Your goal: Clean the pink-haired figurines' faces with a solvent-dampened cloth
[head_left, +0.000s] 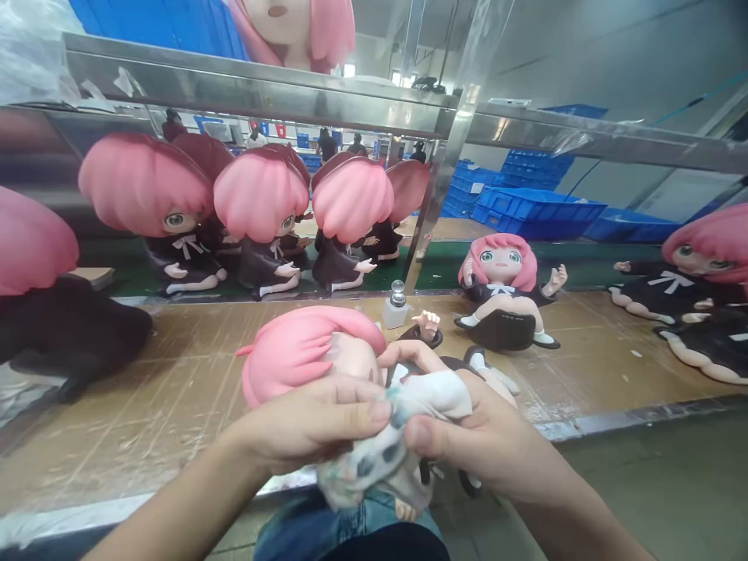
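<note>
A stained white cloth (379,456) is bunched between my two hands above my lap. My left hand (327,421) pinches it from the left, thumb on top. From the right, my right hand (461,413) grips the cloth's upper part, fingers curled round it. Just behind the cloth, a pink-haired figure (292,347) in black lies tilted at the table's near edge, its face and body partly hidden by my hands. A small white bottle with a metal top (396,308) stands beyond that figure.
Several similar figures (262,195) line the back left of the brown table (192,358). One figure (501,269) sits back right, others at the far right. A metal post (444,156) and shelf rail (292,86) cross the view. Blue crates (531,206) and people stand beyond.
</note>
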Demonstrator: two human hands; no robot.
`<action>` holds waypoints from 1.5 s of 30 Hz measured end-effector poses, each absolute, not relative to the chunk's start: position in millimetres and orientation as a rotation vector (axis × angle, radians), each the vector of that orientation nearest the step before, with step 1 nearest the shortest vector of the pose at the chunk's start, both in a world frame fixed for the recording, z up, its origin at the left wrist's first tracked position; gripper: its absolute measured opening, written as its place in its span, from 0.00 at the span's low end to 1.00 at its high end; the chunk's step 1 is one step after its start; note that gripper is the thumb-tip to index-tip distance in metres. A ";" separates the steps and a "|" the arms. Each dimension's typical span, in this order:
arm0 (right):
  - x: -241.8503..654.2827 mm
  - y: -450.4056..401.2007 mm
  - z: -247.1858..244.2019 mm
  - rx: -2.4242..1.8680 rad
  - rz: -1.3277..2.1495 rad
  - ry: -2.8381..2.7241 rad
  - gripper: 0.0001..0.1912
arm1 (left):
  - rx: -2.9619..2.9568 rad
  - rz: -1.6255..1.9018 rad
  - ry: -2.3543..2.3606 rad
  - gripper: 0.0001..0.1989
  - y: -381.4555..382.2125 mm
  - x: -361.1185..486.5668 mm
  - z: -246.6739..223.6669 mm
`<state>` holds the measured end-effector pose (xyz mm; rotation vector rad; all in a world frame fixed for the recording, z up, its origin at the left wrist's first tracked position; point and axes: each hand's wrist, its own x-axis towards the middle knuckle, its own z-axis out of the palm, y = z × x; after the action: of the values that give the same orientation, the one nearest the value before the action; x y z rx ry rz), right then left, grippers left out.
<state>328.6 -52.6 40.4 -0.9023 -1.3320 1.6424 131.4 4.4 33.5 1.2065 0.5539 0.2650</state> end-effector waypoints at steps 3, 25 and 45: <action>329.1 -53.7 40.4 -0.963 1.527 -1.376 0.26 | 1.230 0.405 0.617 0.25 3.9 133.0 34.7; 299.5 -42.1 23.8 -0.677 1.923 -0.859 0.28 | 1.065 1.002 0.843 0.12 -0.5 141.3 48.1; 293.2 -56.4 8.8 -0.512 1.937 -0.775 0.34 | 1.475 1.024 0.852 0.13 -7.1 128.0 36.7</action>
<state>293.2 -56.4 8.8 -0.5116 -0.7753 1.9369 128.0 -7.1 36.7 1.4755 0.8516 1.0236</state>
